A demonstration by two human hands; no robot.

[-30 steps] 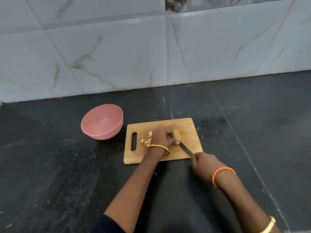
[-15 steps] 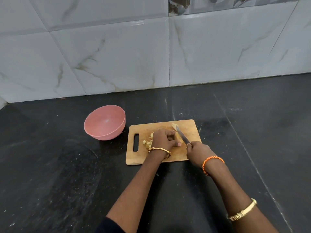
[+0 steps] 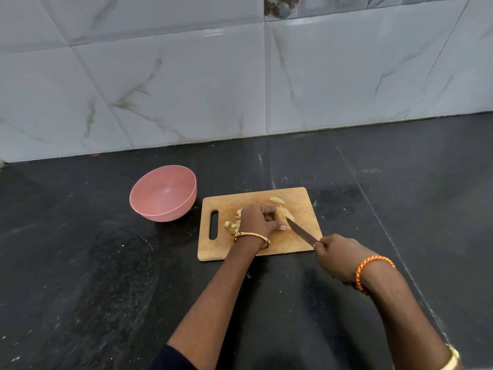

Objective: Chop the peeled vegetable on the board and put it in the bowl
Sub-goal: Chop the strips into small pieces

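My left hand (image 3: 257, 218) is curled over the uncut piece of peeled vegetable (image 3: 283, 218) near the middle of the wooden chopping board (image 3: 301, 206), fingers bent down on top of it, thumb at its near side. My right hand (image 3: 336, 256) is closed round the handle of the knife (image 3: 302, 232) just off the board's near right corner. The blade runs diagonally from that hand up and to the left, its tip at the vegetable's right side, immediately beside my left thumb. The controlling relation: the uncut piece lies left of the blade and directly under my left hand, so in my judgement the coming cut has to fall just to the right of my fingertips. Cut pieces (image 3: 234, 225) lie on the board to the left of my left hand, with loose slices (image 3: 277, 200) beyond it. The pink bowl (image 3: 164, 194) stands on the dark worktop (image 3: 80, 263) just beside the board's left end, nearer my left hand, and holds nothing visible.
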